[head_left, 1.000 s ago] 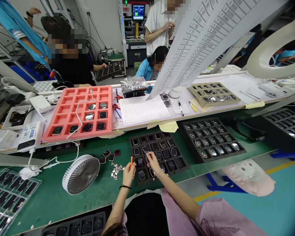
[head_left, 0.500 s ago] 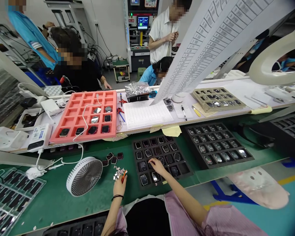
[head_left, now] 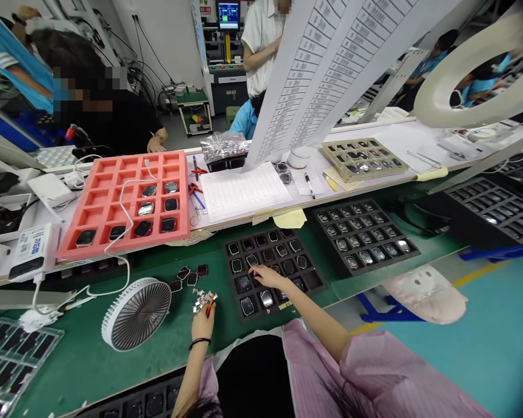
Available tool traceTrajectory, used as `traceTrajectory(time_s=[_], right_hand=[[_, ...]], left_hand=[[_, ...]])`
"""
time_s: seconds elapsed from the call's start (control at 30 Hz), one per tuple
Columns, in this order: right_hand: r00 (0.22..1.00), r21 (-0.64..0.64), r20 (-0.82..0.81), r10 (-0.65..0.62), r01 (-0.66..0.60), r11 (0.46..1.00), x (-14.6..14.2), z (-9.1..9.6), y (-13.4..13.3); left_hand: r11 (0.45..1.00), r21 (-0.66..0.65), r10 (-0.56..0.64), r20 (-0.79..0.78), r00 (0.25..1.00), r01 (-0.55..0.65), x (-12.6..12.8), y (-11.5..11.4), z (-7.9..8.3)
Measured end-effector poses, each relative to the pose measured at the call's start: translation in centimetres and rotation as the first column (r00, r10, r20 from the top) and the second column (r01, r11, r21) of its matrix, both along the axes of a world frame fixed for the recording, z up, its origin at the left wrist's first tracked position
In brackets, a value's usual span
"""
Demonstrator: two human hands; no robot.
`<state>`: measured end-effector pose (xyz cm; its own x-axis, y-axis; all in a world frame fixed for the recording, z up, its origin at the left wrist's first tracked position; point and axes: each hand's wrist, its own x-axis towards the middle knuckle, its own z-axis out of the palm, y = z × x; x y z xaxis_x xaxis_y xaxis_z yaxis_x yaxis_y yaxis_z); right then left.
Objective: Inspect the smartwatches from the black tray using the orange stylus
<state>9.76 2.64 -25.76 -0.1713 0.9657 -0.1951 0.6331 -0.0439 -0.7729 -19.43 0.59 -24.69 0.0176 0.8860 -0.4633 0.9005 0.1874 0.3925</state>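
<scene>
Smartwatch cases (head_left: pixel 244 283): set in the compartments of a black foam tray (head_left: pixel 229 268), some compartments dark and unfilled, tray lying on a green bench mat (head_left: pixel 82 371).

Right hand (head_left: pixel 264 277): fingers loosely spread, reaching over the tray's left part; fingertips (head_left: pixel 251 273) at a case, contact with it too small to tell.

Left hand (head_left: pixel 203 325): fingers and thumb closed in a pinch on an orange stick (head_left: pixel 210 306), its end among a small heap of metal slivers (head_left: pixel 201 301) on the mat. Black wristband (head_left: pixel 199 342) on that wrist.

Nearby: dark watch-shaped pieces (head_left: pixel 183 273) just beyond the heap; white desk fan (head_left: pixel 136 314) left of the left hand; second black tray (head_left: pixel 361 238), loaded with watches, to the right; coral foam tray (head_left: pixel 122 247) and printed form (head_left: pixel 244 191) on the raised shelf behind.
</scene>
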Motion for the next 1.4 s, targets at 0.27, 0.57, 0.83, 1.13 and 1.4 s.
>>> traceTrajectory(time_s=[0.27, 0.57, 0.83, 1.13, 1.4], right_hand=[[0.89, 0.151, 0.219, -0.399, 0.374, 0.915, 2.6, -0.6, -1.8], [0.837, 0.125, 0.326, -0.438, 0.422, 0.898, 2.5, -3.0, -2.0], [0.855, 0.14, 0.196, -0.48, 0.46, 0.877, 3.5, -3.7, -2.5], [0.645, 0.193, 0.085, -0.76, 0.738, 0.647, 9.2, -3.2, -5.1], [0.605, 0.223, 0.11, -0.788, 0.758, 0.613, 8.6, -3.6, -6.0]], left_hand=[[1.0, 0.002, 0.009, 0.002, 1.0, -0.009, 0.2, -0.1, 0.1], [1.0, 0.0, -0.003, -0.042, 0.999, 0.003, 0.3, 0.5, 0.1], [1.0, -0.013, 0.009, -0.08, 0.997, -0.01, -0.3, 0.5, 0.2], [0.999, -0.019, 0.03, -0.08, 0.996, -0.031, -0.6, 0.6, 0.2], [0.999, 0.002, 0.041, -0.103, 0.994, -0.041, -1.3, 1.1, 0.6]])
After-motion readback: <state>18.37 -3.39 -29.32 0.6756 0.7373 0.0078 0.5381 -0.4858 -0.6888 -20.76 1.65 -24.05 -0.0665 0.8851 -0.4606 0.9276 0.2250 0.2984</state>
